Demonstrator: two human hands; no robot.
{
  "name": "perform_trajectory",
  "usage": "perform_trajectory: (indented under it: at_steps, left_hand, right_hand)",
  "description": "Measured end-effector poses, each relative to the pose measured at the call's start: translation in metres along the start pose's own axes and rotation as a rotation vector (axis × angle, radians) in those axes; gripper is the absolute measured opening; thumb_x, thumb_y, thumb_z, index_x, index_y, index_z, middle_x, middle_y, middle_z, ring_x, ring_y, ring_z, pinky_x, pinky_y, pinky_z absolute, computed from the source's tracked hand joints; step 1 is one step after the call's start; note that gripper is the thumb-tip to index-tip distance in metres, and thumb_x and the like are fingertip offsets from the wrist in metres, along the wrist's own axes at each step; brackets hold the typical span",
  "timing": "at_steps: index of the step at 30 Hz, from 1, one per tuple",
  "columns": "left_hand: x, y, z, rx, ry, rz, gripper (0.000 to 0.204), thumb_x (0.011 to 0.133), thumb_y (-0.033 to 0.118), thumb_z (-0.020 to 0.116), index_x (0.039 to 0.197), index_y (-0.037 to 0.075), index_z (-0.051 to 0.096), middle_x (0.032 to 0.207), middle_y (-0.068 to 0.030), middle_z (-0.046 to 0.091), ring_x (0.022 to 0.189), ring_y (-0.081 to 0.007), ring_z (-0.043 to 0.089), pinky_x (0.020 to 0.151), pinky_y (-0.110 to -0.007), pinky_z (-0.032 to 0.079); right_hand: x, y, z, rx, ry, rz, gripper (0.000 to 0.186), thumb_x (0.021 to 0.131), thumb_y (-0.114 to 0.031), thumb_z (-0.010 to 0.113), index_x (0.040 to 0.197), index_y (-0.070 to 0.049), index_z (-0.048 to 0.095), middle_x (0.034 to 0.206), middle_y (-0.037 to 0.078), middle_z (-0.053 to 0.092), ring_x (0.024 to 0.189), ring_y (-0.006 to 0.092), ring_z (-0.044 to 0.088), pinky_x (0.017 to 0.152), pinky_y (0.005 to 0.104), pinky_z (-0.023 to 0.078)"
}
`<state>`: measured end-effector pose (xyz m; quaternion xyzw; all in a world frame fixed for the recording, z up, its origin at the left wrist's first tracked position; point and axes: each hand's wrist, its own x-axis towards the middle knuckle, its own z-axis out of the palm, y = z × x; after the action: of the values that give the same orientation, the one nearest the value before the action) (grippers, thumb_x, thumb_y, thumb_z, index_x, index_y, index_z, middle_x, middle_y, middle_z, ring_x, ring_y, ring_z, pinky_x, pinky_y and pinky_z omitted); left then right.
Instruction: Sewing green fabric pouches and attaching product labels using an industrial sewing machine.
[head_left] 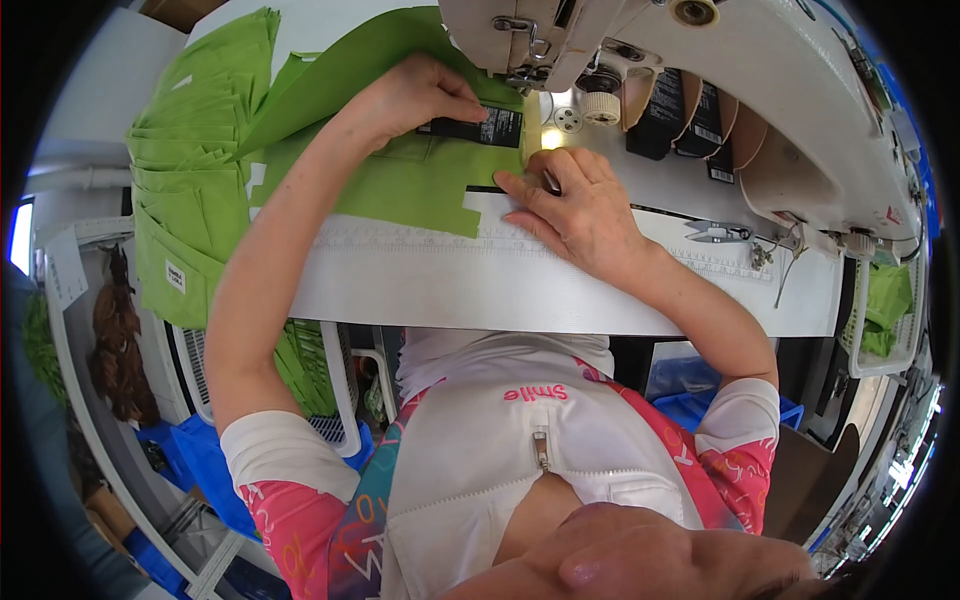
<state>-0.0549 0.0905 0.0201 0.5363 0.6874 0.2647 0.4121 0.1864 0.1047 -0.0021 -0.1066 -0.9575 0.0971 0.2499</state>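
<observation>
My left hand [432, 97] reaches in from the left, its thumb and fingers pinched at a black label [500, 127] with pale print. That label lies on a flat green fabric piece [400, 190] beneath the sewing machine head [560, 45]. A raised green flap [330, 85] rises behind my left wrist. My right hand [580, 205] rests palm down by the fabric's right edge, fingers bent and apart, fingertips against the edge and the table. What lies under its palm is hidden. The needle area is partly hidden by the machine.
A stack of green fabric pieces [185, 190] drapes over the table's left end. Thread snips [718, 232] lie at the right on the white table [420, 285]. More black labels [660, 115] stand in holders by the machine. A white basket [890, 320] with green fabric hangs at far right.
</observation>
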Motion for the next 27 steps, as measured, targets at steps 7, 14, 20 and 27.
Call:
perform_trajectory:
  at_steps: [7, 14, 20, 27]
  left_hand:
    - [0.005, -0.001, 0.004, 0.024, 0.032, -0.032, 0.02, 0.067, 0.021, 0.077, 0.079, 0.005, 0.073, 0.069, -0.0022, 0.063, 0.062, -0.0103, 0.051, 0.058, -0.025, 0.041]
    - [0.005, -0.004, 0.006, -0.089, 0.064, 0.015, 0.022, 0.067, 0.02, 0.077, 0.078, 0.002, 0.072, 0.069, -0.0039, 0.062, 0.06, -0.0115, 0.051, 0.057, -0.026, 0.04]
    - [0.006, -0.005, 0.007, -0.066, 0.096, 0.007, 0.022, 0.066, 0.019, 0.077, 0.079, 0.001, 0.072, 0.069, -0.0044, 0.063, 0.06, -0.0117, 0.052, 0.057, -0.025, 0.041]
    - [0.007, -0.005, 0.006, -0.12, 0.102, 0.034, 0.023, 0.067, 0.018, 0.076, 0.08, 0.0, 0.072, 0.071, -0.0058, 0.064, 0.062, -0.0124, 0.055, 0.06, -0.025, 0.043]
  right_hand:
    - [-0.002, 0.04, -0.006, -0.057, 0.123, 0.139, 0.016, 0.076, -0.009, 0.066, 0.092, -0.008, 0.065, 0.088, 0.005, 0.059, 0.082, 0.0236, 0.056, 0.072, 0.0344, 0.042]
    - [0.001, 0.043, -0.006, -0.048, 0.135, 0.162, 0.014, 0.078, -0.009, 0.065, 0.091, -0.008, 0.065, 0.091, 0.002, 0.061, 0.083, 0.0223, 0.056, 0.073, 0.0344, 0.042]
    - [0.01, 0.049, -0.007, -0.06, 0.114, 0.109, 0.011, 0.078, -0.01, 0.065, 0.09, -0.008, 0.065, 0.09, 0.002, 0.061, 0.082, 0.023, 0.055, 0.07, 0.0337, 0.044]
    - [0.008, 0.051, 0.002, -0.017, 0.026, 0.169, 0.019, 0.082, -0.009, 0.061, 0.101, -0.008, 0.064, 0.098, 0.006, 0.066, 0.085, 0.028, 0.06, 0.078, 0.0369, 0.046]
